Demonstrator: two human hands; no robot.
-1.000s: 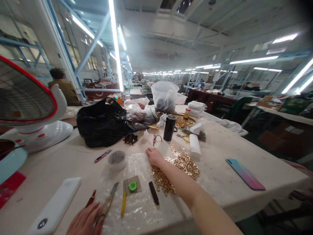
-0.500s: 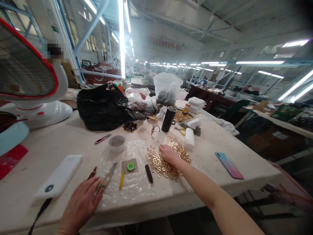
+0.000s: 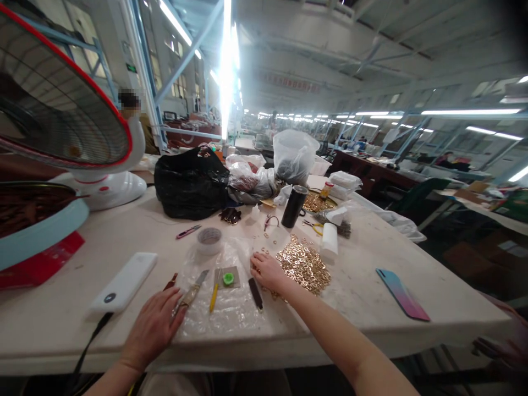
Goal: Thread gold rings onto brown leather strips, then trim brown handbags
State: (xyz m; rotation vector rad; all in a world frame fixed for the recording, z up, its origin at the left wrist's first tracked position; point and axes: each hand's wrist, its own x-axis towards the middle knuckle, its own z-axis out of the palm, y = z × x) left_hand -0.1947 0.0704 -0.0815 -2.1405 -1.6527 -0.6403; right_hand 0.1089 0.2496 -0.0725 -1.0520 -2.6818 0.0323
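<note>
My left hand (image 3: 154, 324) lies flat on the table with its fingers stretched out. A brown leather strip (image 3: 170, 281) pokes out past its fingertips. Right beside the thumb is a knife (image 3: 193, 292) with a wrapped handle, its blade pointing away from me. My right hand (image 3: 267, 271) rests palm down at the left edge of a pile of gold-coloured metal rings (image 3: 307, 264), fingers slightly apart; whatever lies beneath the palm is hidden. Close to that hand is a dark brown strip (image 3: 255, 293). On clear plastic sit a yellow pen-like tool (image 3: 214, 297) and a green round piece (image 3: 228, 279).
A tape roll (image 3: 209, 241), thread snips (image 3: 188, 231), black cup (image 3: 294, 207), white roll (image 3: 329, 240) and yellow-handled pliers (image 3: 317, 228) stand or lie farther back. A phone (image 3: 402, 294) is at right, a white power bank (image 3: 126, 283) and a fan (image 3: 105, 190) at left. Bags (image 3: 190, 184) line the back.
My right hand has moved left across the ring pile to its left edge. The left hand stays flat by the knife. The whole view has shifted slightly to the left.
</note>
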